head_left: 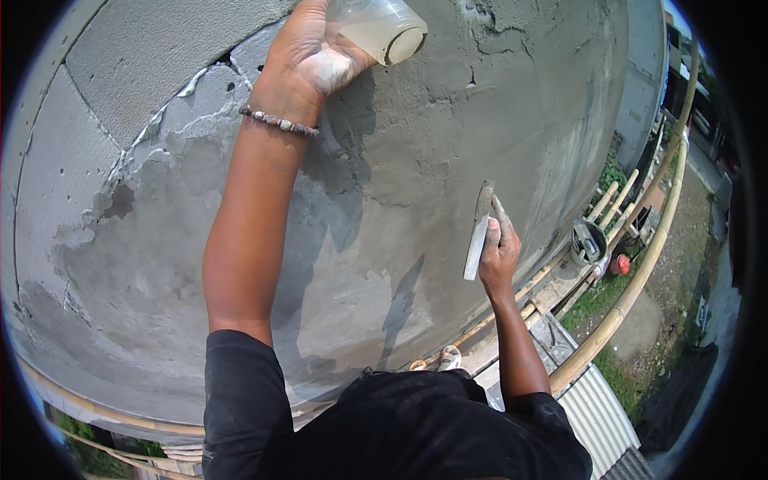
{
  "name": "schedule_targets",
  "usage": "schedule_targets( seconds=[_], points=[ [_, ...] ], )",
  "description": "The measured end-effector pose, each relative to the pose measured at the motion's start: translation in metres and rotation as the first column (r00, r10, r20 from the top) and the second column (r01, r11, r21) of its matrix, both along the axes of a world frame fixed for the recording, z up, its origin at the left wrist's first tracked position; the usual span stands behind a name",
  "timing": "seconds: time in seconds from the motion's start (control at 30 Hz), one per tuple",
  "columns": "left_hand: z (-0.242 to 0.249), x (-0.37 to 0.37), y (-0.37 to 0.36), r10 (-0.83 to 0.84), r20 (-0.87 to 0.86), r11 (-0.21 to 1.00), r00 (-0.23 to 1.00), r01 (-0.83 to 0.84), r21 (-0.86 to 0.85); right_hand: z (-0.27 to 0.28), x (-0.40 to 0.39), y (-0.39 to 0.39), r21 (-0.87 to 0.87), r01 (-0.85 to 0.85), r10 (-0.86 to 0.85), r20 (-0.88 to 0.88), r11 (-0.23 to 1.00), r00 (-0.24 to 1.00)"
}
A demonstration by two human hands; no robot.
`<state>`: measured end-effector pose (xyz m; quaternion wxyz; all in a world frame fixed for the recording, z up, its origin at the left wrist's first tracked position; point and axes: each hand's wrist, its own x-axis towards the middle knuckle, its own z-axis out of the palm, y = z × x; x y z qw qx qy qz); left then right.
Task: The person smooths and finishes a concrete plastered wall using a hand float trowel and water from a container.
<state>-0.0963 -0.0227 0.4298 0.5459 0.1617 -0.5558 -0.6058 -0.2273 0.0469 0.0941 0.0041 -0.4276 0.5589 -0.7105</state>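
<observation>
My left hand, raised high against the wall, has its fingers wrapped round a clear plastic cup. The cup is tipped on its side and holds cloudy, pale liquid; its rim is cut off by the top of the view. Grey-white smears cover the heel of that palm. Lower down, my right hand grips a plastering trowel, seen nearly edge-on. Grey mortar coats the trowel's upper end. Behind both hands spreads a wall of grey plaster, rough and damp-looking in places.
Bare light blocks show at the upper left. Bamboo poles run along the right side, beside a bucket and a red object. Corrugated roofing and grassy ground lie below. My feet stand close to the wall.
</observation>
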Motion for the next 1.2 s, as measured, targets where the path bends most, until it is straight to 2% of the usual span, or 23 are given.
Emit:
schedule_targets(
  seconds=[0.17, 0.33, 0.4, 0.43, 0.47, 0.53, 0.57, 0.77, 0.83, 0.87, 0.93, 0.97, 1.03, 1.13, 1.2],
  points=[
    [0.005, -0.002, -0.006, -0.008, 0.037, 0.999, 0.999, 0.010, -0.042, 0.024, -0.002, -0.022, -0.134, 0.028, -0.026, 0.022, 0.991, 0.999],
    [0.007, 0.004, -0.004, -0.019, 0.074, 0.996, 0.997, 0.025, -0.086, 0.043, 0.004, -0.041, -0.139, 0.011, -0.003, 0.061, 0.990, 0.998],
    [0.006, 0.005, -0.005, -0.020, 0.084, 0.994, 0.996, 0.028, -0.101, 0.050, 0.008, -0.044, -0.235, -0.132, 0.209, 0.341, 0.963, 0.917],
    [0.009, 0.003, -0.010, -0.021, 0.089, 0.994, 0.996, 0.030, -0.107, 0.055, 0.009, -0.045, -0.292, -0.188, 0.301, 0.413, 0.938, 0.859],
    [0.009, 0.004, -0.010, -0.022, 0.095, 0.993, 0.995, 0.032, -0.113, 0.055, 0.007, -0.049, -0.289, -0.190, 0.301, 0.413, 0.938, 0.860],
    [0.009, 0.005, -0.013, -0.025, 0.109, 0.992, 0.994, 0.038, -0.124, 0.054, 0.003, -0.059, -0.423, -0.216, 0.425, 0.498, 0.880, 0.756],
    [0.008, 0.006, -0.014, -0.027, 0.116, 0.991, 0.993, 0.042, -0.129, 0.056, 0.002, -0.059, -0.420, -0.216, 0.423, 0.499, 0.881, 0.756],
    [0.012, 0.004, -0.020, -0.041, 0.155, 0.984, 0.987, 0.067, -0.168, 0.065, -0.002, -0.056, -0.395, -0.268, 0.439, 0.450, 0.879, 0.777],
    [0.011, 0.005, -0.020, -0.045, 0.167, 0.980, 0.985, 0.075, -0.184, 0.069, 0.001, -0.056, -0.267, -0.196, 0.291, 0.387, 0.944, 0.875],
    [0.010, 0.007, -0.020, -0.046, 0.174, 0.978, 0.984, 0.080, -0.191, 0.077, 0.003, -0.058, -0.266, -0.196, 0.290, 0.387, 0.944, 0.875],
    [0.010, 0.007, -0.021, -0.050, 0.192, 0.976, 0.980, 0.089, -0.200, 0.104, 0.000, -0.069, -0.229, 0.030, -0.005, 0.107, 0.973, 0.994],
    [0.010, 0.006, -0.021, -0.052, 0.202, 0.974, 0.978, 0.094, -0.205, 0.114, -0.006, -0.077, -0.226, 0.030, -0.005, 0.109, 0.974, 0.994],
    [0.011, 0.009, -0.018, -0.051, 0.215, 0.969, 0.975, 0.100, -0.225, 0.136, -0.018, -0.097, -0.300, 0.158, -0.211, -0.153, 0.941, 0.966],
    [0.014, 0.014, -0.015, -0.047, 0.224, 0.959, 0.973, 0.106, -0.262, 0.159, -0.022, -0.109, -0.267, 0.210, -0.282, -0.265, 0.940, 0.922],
    [0.018, 0.021, -0.021, -0.045, 0.233, 0.955, 0.971, 0.110, -0.277, 0.169, -0.020, -0.117, -0.257, 0.183, -0.253, -0.273, 0.949, 0.928]
  ],
)
